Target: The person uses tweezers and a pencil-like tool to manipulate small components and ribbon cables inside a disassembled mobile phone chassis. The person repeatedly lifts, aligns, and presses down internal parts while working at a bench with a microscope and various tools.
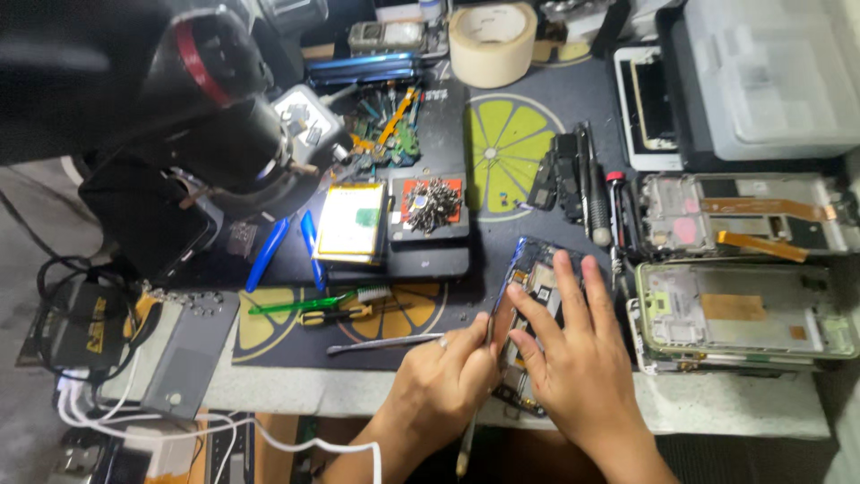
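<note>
Blue-edged and back-cover-off, the opened phone (pixel 535 296) lies at the front edge of the tabletop (pixel 717 412), partly on the black mat (pixel 520 206) printed with yellow citrus slices. Its circuit boards and metal shields are exposed, so disassembly appears well advanced; internal parts remain seated, and removal work looks unfinished.

The left hand (pixel 448 381) has its grip clenched on a thin metal tool (pixel 479 394), pen-style, with the tip at the phone's left edge. The right hand (pixel 573 358) lies flat with fingers spread on the phone, pressing it down; its grip is released, holding nothing.

Surrounding items:
- Slim steel tweezers (pixel 385 342) lie just left of the hands.
- A green-handled brush (pixel 313 303) and a yellow-and-black screwdriver (pixel 336 315) rest near them.
- Two blue plastic pry tools (pixel 287 251) lie further back.
- A small tray carries a heap of tiny screws (pixel 433 204).
- Two stripped phone frames (pixel 743 269), pale metal with orange flex ribbons, sit to the right.
- A roll of beige tape (pixel 492 43) stands at the rear.
- A black microscope (pixel 206 116) overhangs the left side.
</note>
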